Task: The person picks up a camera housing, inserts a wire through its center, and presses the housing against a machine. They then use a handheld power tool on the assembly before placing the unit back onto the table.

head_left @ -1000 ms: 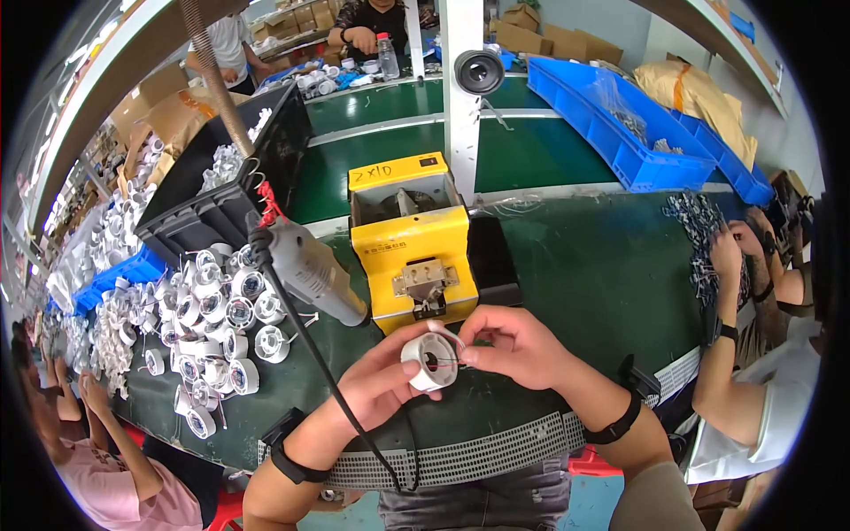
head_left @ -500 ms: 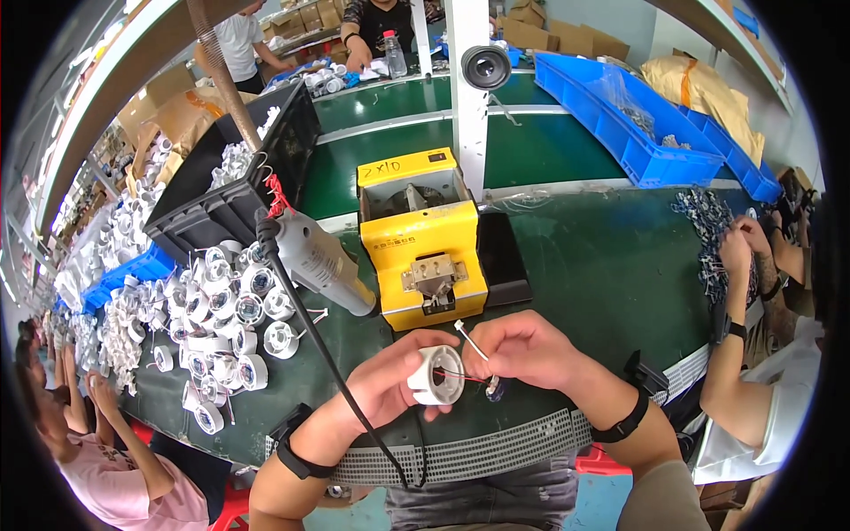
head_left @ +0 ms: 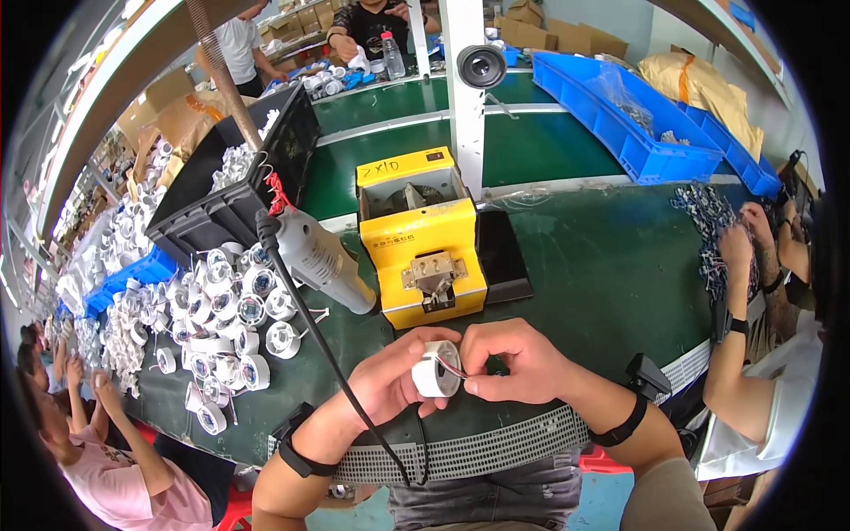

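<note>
My left hand [head_left: 387, 376] is closed around a white round plastic housing [head_left: 431, 375], with its open face turned to the right. At that opening my right hand [head_left: 516, 361] pinches thin red and dark wires [head_left: 450, 366] between thumb and fingertips. The wires run into the housing; whatever is on their other end is hidden by the right hand. Just beyond both hands stands a yellow screw-feeder machine [head_left: 403, 241] with a metal block on its front. To its left hangs a grey electric screwdriver [head_left: 323, 261], its black cable [head_left: 328, 363] crossing in front of my left wrist.
Many similar white housings [head_left: 221, 310] are heaped on the green table at left, beside a black crate [head_left: 212, 211]. Blue bins [head_left: 677, 168] and a pile of wired parts [head_left: 704, 234] lie at right. A white post [head_left: 467, 115] rises behind the machine. Co-workers sit on both sides.
My right hand has moved slightly left, up against the housing. The white connector and dark small part seen dangling by it earlier no longer show. The housing has turned a little.
</note>
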Action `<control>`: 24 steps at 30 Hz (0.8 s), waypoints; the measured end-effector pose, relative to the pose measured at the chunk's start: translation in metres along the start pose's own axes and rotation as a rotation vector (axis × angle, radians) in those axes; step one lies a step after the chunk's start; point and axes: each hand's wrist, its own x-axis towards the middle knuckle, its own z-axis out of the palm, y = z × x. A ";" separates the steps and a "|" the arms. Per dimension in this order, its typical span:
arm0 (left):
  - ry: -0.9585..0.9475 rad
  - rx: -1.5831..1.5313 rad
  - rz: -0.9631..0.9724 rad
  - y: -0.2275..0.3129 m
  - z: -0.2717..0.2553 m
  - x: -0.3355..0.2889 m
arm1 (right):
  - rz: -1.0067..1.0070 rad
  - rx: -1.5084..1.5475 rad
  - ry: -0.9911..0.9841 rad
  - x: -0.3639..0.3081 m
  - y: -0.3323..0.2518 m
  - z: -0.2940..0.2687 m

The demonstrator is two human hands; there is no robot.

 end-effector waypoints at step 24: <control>0.165 0.454 0.257 -0.016 0.001 0.008 | 0.076 -0.345 0.278 0.001 -0.007 0.019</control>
